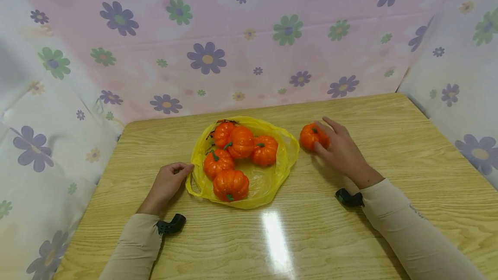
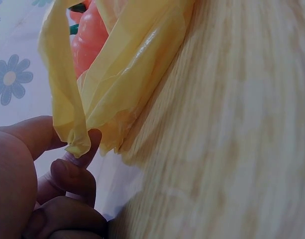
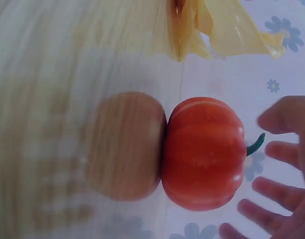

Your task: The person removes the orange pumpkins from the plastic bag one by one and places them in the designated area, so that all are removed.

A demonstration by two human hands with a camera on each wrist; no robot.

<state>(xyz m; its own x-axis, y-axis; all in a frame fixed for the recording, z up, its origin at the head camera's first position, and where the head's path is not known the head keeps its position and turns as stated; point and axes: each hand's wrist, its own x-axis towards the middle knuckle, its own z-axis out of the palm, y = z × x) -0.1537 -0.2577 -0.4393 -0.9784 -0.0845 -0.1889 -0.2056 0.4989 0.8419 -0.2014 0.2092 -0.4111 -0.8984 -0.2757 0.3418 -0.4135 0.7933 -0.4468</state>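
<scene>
A yellow plastic bag (image 1: pixel 258 189) lies spread open on the table with several small orange pumpkins inside, one pumpkin (image 1: pixel 231 185) near its front rim. At the bag's left edge my left hand (image 1: pixel 166 185) pinches the plastic between thumb and fingers; the left wrist view shows the gathered yellow handle (image 2: pixel 70 99) there. To the right of the bag, a single orange pumpkin (image 1: pixel 309 136) with a green stem sits on the table. My right hand (image 1: pixel 344 150) hovers over it, fingers spread. The right wrist view shows a gap between the fingers (image 3: pixel 279 191) and the lone pumpkin (image 3: pixel 204 154).
The wooden table (image 1: pixel 311 237) ends at a flowered cloth (image 1: pixel 241 77) behind, with more such cloth at both sides. Dark thin twigs (image 1: pixel 212 135) poke out by the pumpkins at the bag's back left. A black device (image 1: pixel 171 224) is on each wrist.
</scene>
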